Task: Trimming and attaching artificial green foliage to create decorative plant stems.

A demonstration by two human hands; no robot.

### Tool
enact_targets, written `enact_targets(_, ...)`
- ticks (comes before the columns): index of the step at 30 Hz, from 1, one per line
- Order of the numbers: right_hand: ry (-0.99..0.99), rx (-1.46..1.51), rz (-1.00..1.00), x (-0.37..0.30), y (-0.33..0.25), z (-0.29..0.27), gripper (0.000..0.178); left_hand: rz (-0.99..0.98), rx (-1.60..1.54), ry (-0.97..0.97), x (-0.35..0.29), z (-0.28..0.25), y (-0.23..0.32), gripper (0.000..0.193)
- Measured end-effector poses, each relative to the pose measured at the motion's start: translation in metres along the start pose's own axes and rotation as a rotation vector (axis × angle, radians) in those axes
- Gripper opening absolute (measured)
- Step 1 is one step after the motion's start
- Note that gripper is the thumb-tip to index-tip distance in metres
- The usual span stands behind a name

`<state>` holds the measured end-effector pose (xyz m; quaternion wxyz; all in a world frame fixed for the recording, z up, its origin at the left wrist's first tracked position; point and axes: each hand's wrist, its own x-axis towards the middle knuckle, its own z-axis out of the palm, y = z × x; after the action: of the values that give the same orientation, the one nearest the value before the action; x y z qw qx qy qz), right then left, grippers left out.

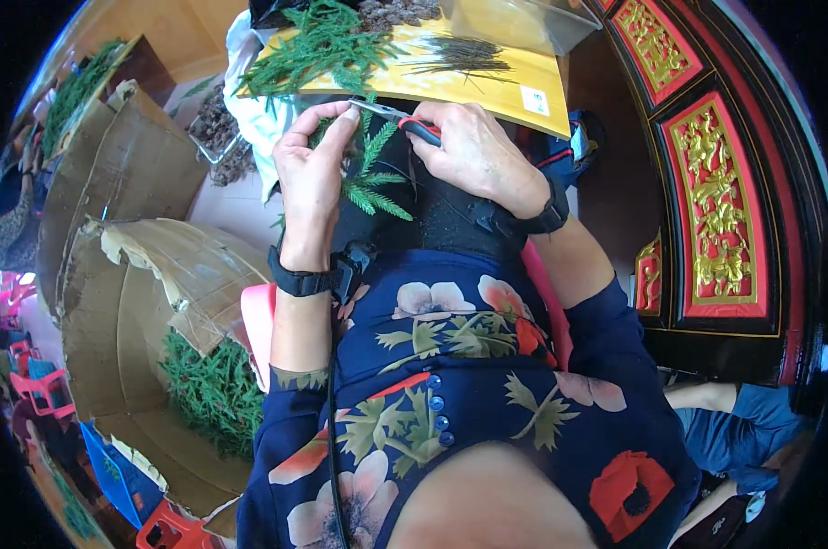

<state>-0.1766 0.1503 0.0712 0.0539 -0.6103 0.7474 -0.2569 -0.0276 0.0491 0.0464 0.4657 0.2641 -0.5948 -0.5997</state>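
Blurred skin (489, 503), cropped below; sprig (375, 183) in left grip (313, 169), half-hidden pliers (421, 129) in right grip (480, 151)

My pliers (397, 116), red-and-black handles, nose pointing left, my feathery green sprig (374, 177), fronds spread, by the near edge of the yellow board (515, 107)

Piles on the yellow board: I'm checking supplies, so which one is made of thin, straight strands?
The dark pile, farthest right. The leafy heap at left is green and feathery; the lumpy pile at the far edge is brown.
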Motion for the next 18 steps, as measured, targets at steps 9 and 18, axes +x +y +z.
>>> enact_targets(9,0.041,-0.192,-0.021,0.012,0.0,-0.006,0.024,-0.336,-0.446,-0.101,0.01,-0.007,-0.006,0.018)
enact_targets(18,-0.029,-0.167,-0.077,0.018,-0.023,-0.023,0.025,-0.146,-0.342,-0.051,0.01,-0.015,0.003,0.015)
